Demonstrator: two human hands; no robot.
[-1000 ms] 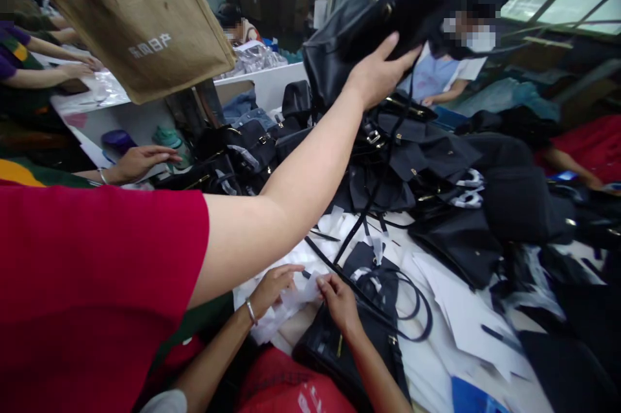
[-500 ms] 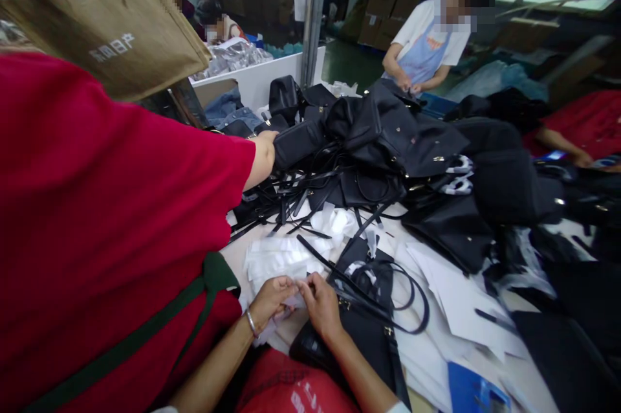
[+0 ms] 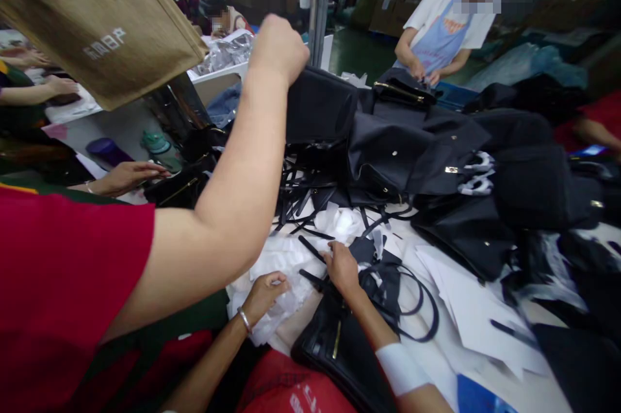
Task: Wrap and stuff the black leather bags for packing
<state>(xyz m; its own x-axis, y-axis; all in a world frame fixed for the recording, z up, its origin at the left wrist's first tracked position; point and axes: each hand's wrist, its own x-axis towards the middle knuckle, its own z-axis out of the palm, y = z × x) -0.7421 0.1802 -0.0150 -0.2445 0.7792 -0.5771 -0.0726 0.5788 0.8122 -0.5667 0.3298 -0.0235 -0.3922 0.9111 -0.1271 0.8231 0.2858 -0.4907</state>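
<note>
My left hand [image 3: 264,296], with a silver bracelet at the wrist, is curled over a heap of thin white wrapping sheets [image 3: 286,254]. Its thumb and fingers are drawn together; whatever lies between them is too small to make out. My right hand [image 3: 343,268] is closed at a black bag strap [image 3: 311,248], whose flat end sticks out to the left of the fingers. Below it a black handbag [image 3: 317,335] with a gold zip lies at the table's near edge, partly hidden by my right forearm. Looped black handles [image 3: 427,309] lie to the right.
A co-worker's bare arm [image 3: 242,180] reaches across from the left, fist raised. Black bags [image 3: 407,147] are piled across the table's far side. White sheets [image 3: 478,309] lie at right. A brown cloth bag [image 3: 111,24] hangs upper left. Another person [image 3: 436,37] stands behind the pile.
My hands have come apart; the right has moved up and right to the strap, the left slightly left. The co-worker's arm has risen, lifting a black bag from the pile.
</note>
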